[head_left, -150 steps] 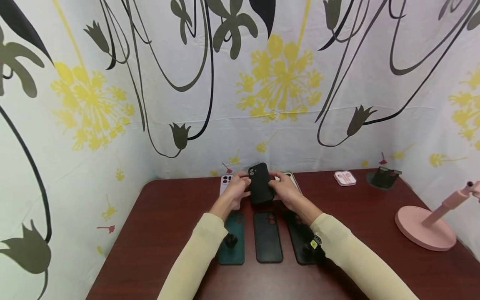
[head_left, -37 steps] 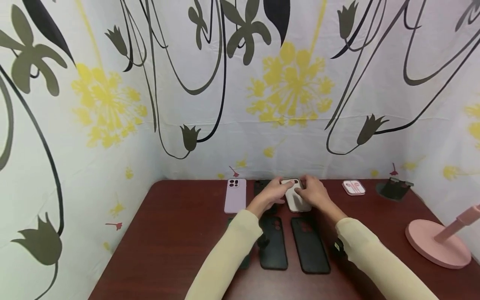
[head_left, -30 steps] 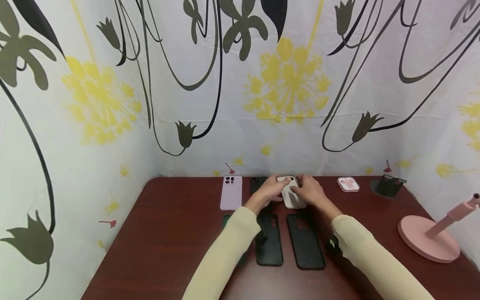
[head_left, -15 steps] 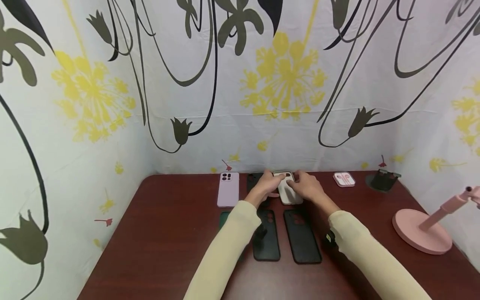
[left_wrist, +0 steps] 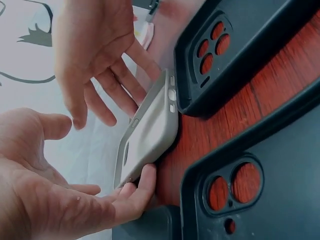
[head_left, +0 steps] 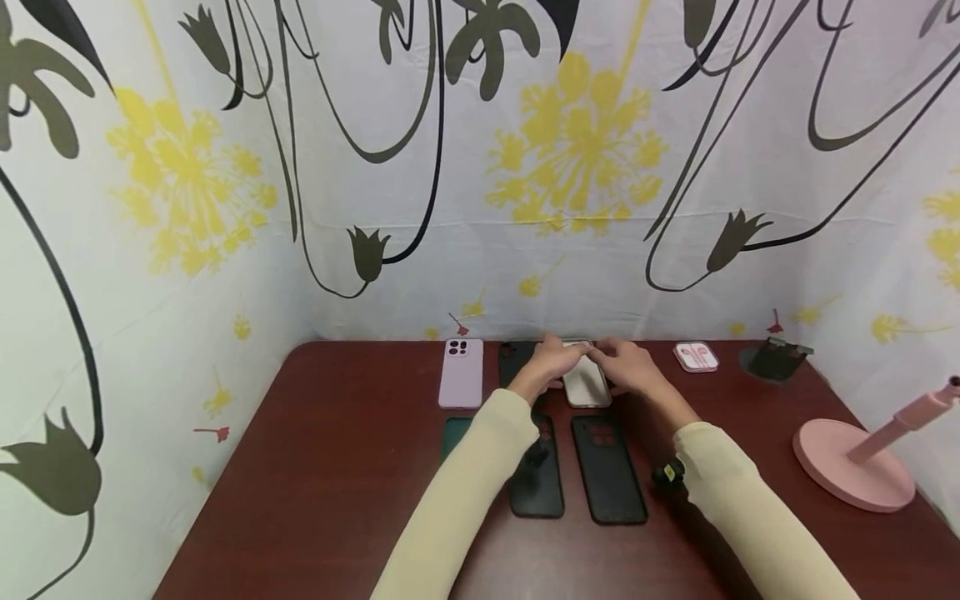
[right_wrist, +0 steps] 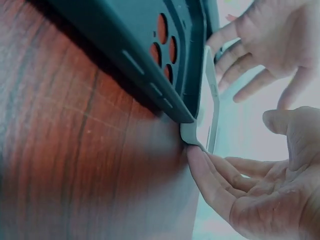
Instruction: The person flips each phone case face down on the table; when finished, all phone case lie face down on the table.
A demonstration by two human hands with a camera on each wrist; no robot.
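Observation:
A white phone case [head_left: 587, 385] lies in the back row on the table, its hollow inner side facing up. My left hand [head_left: 553, 362] is at its left long side, with fingertips touching the edge in the left wrist view and the thumb raised clear. Along the opposite side is my right hand [head_left: 628, 367]; in the right wrist view its index fingertip meets the case's near corner, thumb lifted off. Both thumbs come close together over the far end, covering the camera cutout in the head view. A black phone case [head_left: 513, 360] lies to the left, partly behind my left hand.
A lilac phone case [head_left: 461, 373] lies at the back left. In front are a dark green case [head_left: 454, 433], partly under my left sleeve, and two black cases. Toward the right stand a pink-and-white earphone box [head_left: 696, 357], a dark holder [head_left: 776, 358] and a pink stand [head_left: 853, 465].
Five seconds ago both hands held up the black case; it now lies in the back row. My hands moved right to the white case, and lately the thumbs drew together at its far end.

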